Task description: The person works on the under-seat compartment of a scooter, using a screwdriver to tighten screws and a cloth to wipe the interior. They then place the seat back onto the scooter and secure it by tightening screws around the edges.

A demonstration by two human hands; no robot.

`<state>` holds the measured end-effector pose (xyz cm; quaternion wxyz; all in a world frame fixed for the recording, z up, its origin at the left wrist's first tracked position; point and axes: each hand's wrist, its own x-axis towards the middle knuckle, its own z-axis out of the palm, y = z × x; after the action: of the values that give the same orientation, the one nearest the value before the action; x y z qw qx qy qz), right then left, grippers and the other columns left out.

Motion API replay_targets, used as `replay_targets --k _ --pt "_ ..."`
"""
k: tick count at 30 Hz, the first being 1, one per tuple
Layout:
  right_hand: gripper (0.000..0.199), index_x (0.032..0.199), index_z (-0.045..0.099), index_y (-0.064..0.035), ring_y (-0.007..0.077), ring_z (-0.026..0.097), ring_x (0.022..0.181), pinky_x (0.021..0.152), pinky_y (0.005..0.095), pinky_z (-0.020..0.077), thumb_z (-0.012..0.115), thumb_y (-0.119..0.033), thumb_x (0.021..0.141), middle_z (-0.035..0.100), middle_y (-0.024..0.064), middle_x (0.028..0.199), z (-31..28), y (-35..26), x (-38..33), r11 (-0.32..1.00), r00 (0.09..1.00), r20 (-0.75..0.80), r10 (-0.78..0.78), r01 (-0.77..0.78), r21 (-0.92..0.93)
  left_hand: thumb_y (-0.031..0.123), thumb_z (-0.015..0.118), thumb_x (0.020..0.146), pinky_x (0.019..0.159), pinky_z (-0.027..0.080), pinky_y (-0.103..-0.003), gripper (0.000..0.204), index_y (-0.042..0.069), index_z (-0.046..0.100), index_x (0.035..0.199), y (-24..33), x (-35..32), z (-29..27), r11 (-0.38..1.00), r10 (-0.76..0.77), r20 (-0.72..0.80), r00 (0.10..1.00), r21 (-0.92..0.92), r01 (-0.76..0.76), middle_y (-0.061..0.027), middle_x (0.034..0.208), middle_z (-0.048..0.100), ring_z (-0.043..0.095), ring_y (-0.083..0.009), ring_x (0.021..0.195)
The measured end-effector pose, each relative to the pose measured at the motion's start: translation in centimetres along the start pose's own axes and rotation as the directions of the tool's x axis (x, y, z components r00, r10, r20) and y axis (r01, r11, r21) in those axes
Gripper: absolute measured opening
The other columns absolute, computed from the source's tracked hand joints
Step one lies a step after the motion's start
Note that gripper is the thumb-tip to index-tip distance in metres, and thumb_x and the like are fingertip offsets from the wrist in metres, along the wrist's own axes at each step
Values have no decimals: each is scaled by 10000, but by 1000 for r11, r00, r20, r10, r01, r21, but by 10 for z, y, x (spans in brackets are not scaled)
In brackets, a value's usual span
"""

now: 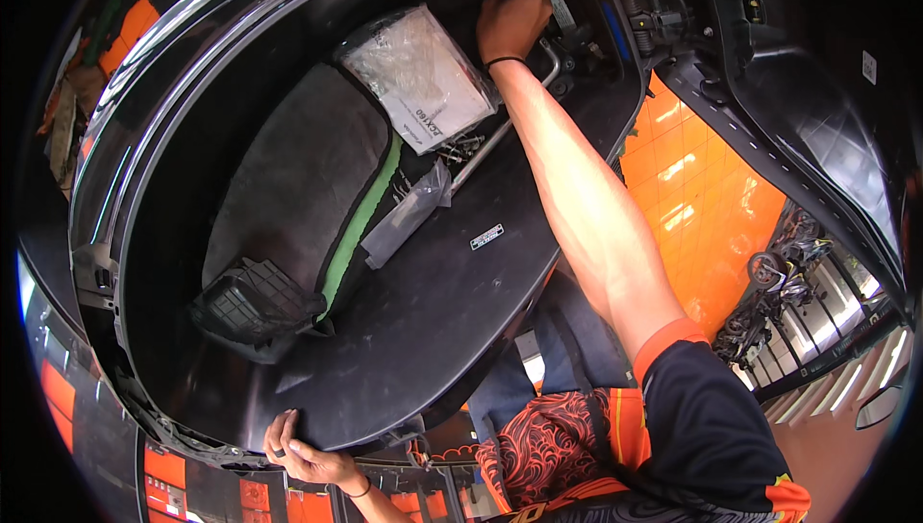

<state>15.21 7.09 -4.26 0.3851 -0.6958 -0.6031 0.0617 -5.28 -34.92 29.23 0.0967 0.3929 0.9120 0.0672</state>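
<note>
The under-seat storage box (pixel 433 302) of a scooter lies open before me. My left hand (pixel 310 459) hooks its fingers over the near rim of the box, a dark ring on one finger. My right hand (pixel 514 21) reaches to the far wall, fingers curled; whatever they hold there is hidden. Below that hand is a white booklet in a clear plastic bag (pixel 423 81). A metal rod (pixel 481 150) runs past the booklet. Further left lies a dark padded piece with a green edge (pixel 293 167), with a ribbed black plastic cover (pixel 255 304) at its near end.
A grey pouch (pixel 409 215) lies mid-box beside small loose metal parts (pixel 460 150). The raised seat (pixel 817 71) with its hinge (pixel 659 13) stands at the right. Orange floor tiles (pixel 697 206) show beneath it, and other two-wheelers (pixel 779 273) stand beyond.
</note>
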Motion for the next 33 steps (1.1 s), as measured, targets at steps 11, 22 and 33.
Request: replay_targets --k 11,22,33 --pt "185 870 645 37 438 646 869 790 478 501 753 -87 785 662 244 875 -4 0 2 999 999 12 -40 40 35 178 361 983 1002 346 -442 399 -22 703 936 2 1 1 999 20 -16 1000 27 -19 -134 972 686 568 -282 1015" --pt "148 855 659 17 446 646 893 833 461 518 720 -110 811 670 236 851 -9 0 3 995 993 80 -92 89 40 186 359 996 1005 347 -438 405 -20 704 939 4 0 2 1000 -6 -22 1000 -6 6 -129 977 688 566 -279 1019" --pt "133 854 540 60 494 564 848 760 521 438 612 -45 893 587 294 829 -16 -13 7 996 993 86 -78 73 57 200 340 1008 992 373 -441 444 -36 707 927 5 1 2 1000 -5 -20 1000 17 6 -131 986 691 590 -283 1006"
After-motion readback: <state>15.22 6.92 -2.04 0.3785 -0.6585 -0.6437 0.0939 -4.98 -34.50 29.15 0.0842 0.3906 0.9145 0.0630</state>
